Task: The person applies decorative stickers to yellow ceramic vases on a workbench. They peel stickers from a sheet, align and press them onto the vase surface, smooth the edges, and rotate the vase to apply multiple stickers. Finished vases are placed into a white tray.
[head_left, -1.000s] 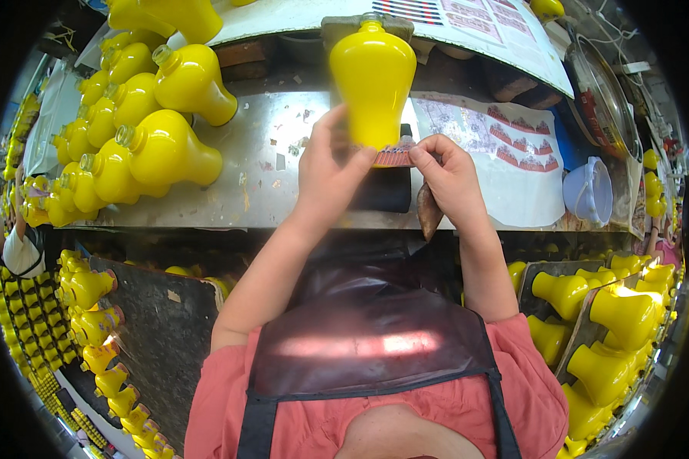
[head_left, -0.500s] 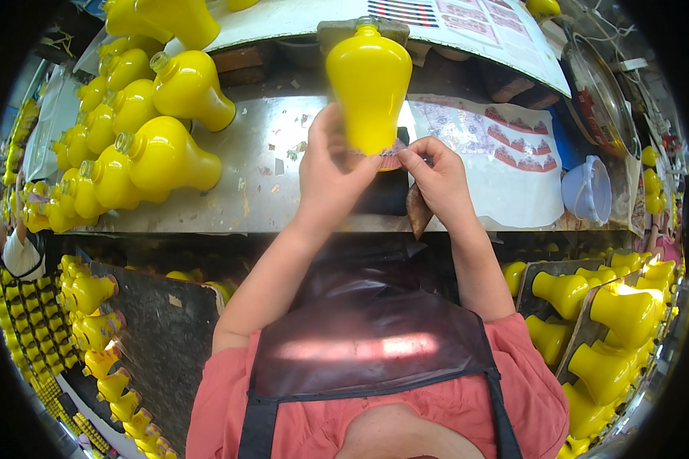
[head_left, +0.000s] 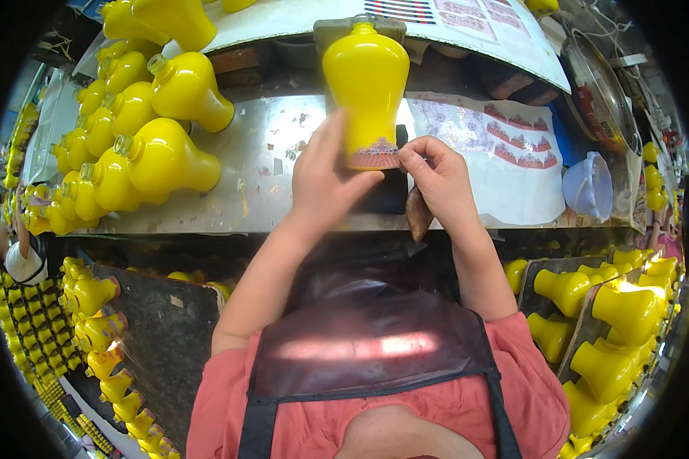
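Fingers (head_left: 331, 136) of the left hand (head_left: 319, 187) spread along a glossy yellow, broad-shouldered vase (head_left: 366, 84); the right hand (head_left: 444, 180) has thumb and forefinger closed together.

Head view: the vase lies neck outward at a grey block (head_left: 325, 32), base between the 2 hands, probably keeping its pink-and-purple patterned band (head_left: 377, 157) reachable; the left hand seems to steady it; whether the right pinches the band's end, I cannot tell; a white sheet with 3 rows of patterned strips (head_left: 467, 191) sits right, likely for easy reach.
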{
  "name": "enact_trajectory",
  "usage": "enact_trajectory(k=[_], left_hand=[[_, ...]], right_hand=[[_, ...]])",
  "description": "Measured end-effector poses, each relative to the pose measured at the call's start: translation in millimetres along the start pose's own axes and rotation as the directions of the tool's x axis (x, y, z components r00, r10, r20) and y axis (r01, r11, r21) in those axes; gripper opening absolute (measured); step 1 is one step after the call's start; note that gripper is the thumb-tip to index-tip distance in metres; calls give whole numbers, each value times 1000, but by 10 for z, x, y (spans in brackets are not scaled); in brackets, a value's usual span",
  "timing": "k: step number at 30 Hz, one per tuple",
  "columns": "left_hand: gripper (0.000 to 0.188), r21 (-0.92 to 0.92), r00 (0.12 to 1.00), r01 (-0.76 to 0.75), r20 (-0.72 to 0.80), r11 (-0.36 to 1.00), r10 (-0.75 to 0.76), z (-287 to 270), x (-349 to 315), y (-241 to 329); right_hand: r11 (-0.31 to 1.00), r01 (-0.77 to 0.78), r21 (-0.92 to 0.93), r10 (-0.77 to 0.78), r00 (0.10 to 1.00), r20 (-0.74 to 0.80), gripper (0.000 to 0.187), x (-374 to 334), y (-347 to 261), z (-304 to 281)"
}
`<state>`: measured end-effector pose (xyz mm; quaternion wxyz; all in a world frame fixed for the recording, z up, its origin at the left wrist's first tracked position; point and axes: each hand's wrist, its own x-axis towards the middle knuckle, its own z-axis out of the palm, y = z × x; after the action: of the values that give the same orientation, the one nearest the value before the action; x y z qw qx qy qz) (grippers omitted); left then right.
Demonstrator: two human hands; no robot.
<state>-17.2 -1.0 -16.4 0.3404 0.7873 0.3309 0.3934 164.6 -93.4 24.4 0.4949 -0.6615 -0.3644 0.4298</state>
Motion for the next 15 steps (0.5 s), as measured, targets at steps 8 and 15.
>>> enact_trajectory(k=[8, 15], left_hand=[[72, -328, 979, 192, -1, 925, -203, 66, 9, 6], [72, -289, 975, 202, -33, 936, -221, 83, 26, 98]], right_hand=[[999, 48, -2, -48, 999, 14, 17, -10, -3, 52], [992, 112, -61, -114, 993, -31, 19, 44, 60, 43]])
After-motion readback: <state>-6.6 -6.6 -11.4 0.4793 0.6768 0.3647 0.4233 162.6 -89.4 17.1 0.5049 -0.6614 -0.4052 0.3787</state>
